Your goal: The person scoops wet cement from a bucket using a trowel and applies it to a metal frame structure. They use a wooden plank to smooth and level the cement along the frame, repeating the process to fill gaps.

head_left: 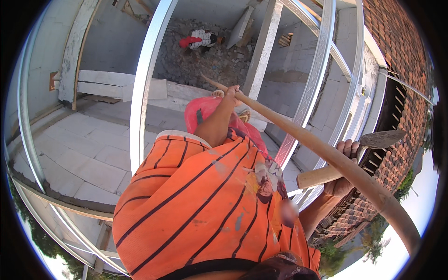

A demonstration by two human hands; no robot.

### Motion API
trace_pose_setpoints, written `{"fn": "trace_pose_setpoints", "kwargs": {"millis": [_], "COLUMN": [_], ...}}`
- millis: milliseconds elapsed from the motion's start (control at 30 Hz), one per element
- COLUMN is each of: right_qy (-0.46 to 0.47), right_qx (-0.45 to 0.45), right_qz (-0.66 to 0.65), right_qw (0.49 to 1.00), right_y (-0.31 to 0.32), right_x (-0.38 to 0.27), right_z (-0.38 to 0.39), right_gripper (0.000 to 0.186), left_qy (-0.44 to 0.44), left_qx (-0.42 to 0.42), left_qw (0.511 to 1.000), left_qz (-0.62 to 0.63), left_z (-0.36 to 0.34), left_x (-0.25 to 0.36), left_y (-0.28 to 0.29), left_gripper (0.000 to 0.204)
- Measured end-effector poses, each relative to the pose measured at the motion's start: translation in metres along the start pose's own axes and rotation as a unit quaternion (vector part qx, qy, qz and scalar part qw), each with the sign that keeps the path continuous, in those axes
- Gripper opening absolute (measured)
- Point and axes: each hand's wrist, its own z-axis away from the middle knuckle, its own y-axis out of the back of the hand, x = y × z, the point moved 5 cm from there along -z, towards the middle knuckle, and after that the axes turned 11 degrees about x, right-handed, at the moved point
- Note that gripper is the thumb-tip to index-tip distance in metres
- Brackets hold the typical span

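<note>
A long wooden pole (303,135) slants across the view, from above the rubble below to the lower right. Near its thin far end, my left hand (232,94) is closed around it. My right hand (343,179) is closed on a trowel, with its wooden handle (319,177) pointing left and its grey metal blade (382,139) to the right. The pole passes over the right hand and hides part of its fingers and of the trowel. Whether that hand also grips the pole I cannot tell.
Silver metal beams (148,84) frame the space around me. My sandalled feet (245,114) are beside a pale wall ledge (175,95). Far below, another person (201,41) bends over rubble (196,63). A tiled roof (396,28) is at right, pale block walling (88,149) at left.
</note>
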Motion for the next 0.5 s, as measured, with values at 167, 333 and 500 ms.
{"fn": "trace_pose_setpoints", "kwargs": {"millis": [167,333,500], "right_qy": [-0.17,-0.053,0.02], "right_qx": [0.068,-0.061,-0.134], "right_qz": [-0.184,-0.171,-0.145], "right_qw": [0.966,0.982,0.98], "right_y": [0.065,-0.008,-0.02], "right_x": [0.021,-0.001,0.014], "right_z": [-0.007,0.0,0.015], "right_gripper": [0.048,0.044,0.058], "left_qy": [0.033,-0.024,-0.017], "left_qx": [-0.037,-0.038,-0.037], "left_qw": [0.997,0.998,0.999], "left_qz": [0.057,0.041,-0.033], "left_z": [-0.01,0.017,0.002], "left_x": [0.007,0.011,0.007], "left_y": [-0.003,-0.002,-0.007], "left_gripper": [0.022,0.017,0.015]}}
